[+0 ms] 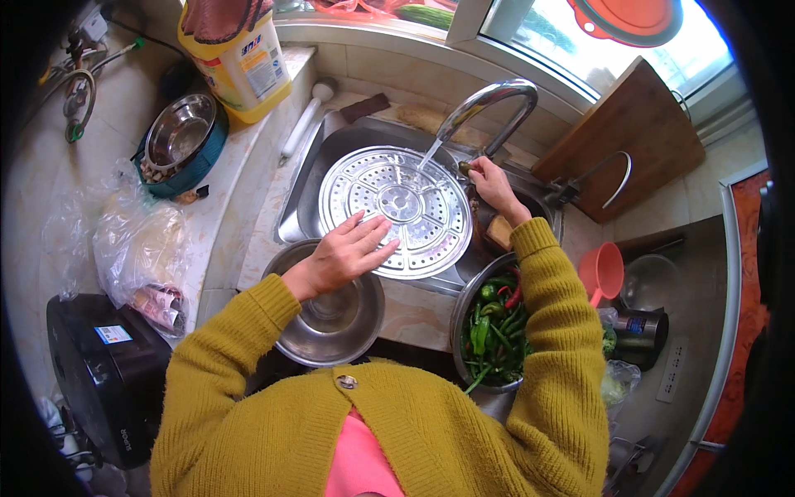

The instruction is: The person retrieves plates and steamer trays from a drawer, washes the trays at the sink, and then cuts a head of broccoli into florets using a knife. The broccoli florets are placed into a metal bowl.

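Observation:
A round perforated metal steamer rack (400,208) lies across the sink (307,189), and water runs onto it from the curved chrome faucet (487,99). My left hand (348,255) is spread palm down over the rack's near left part, holding nothing; whether it presses on the metal cannot be told. At the rack's right edge, my right hand (494,186) pinches a small olive-green item (464,168), too small to identify. Below my left wrist sits a steel basin (329,317). Beside my right forearm, a steel bowl (458,332) holds green peppers (490,329) and a red one.
A sponge-like yellow block (499,233) lies in the sink's right part. Behind it a wooden cutting board (627,143) leans by a thin second tap (612,177). A yellow jug (239,68), nested bowls (182,133) and a plastic bag (140,239) stand left; a red dipper (601,270) right.

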Motion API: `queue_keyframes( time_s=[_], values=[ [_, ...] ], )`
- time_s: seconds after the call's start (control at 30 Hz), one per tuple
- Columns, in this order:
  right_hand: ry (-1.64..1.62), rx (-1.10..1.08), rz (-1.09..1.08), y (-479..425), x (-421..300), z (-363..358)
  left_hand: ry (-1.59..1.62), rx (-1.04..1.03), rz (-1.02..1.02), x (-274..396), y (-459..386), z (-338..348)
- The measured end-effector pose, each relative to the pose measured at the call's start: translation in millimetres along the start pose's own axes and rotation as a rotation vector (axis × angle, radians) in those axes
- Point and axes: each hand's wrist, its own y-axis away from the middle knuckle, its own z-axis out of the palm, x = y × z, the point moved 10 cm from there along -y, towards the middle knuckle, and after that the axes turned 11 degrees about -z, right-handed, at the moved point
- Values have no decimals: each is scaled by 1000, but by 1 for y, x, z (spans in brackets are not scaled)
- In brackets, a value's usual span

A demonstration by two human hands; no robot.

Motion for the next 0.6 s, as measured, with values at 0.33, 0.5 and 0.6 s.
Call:
queue_keyframes(
  time_s=[0.33,0.5,0.6],
  values=[
    [70,60,-114,-24,-102,-11,-104,39,79,-7,-19,10],
    [116,-40,-75,-24,-111,-1,-91,40,78,-1,-21,7],
    [247,-79,-81,-19,-117,-7,-69,39,73,0,-21,4]
  ],
)
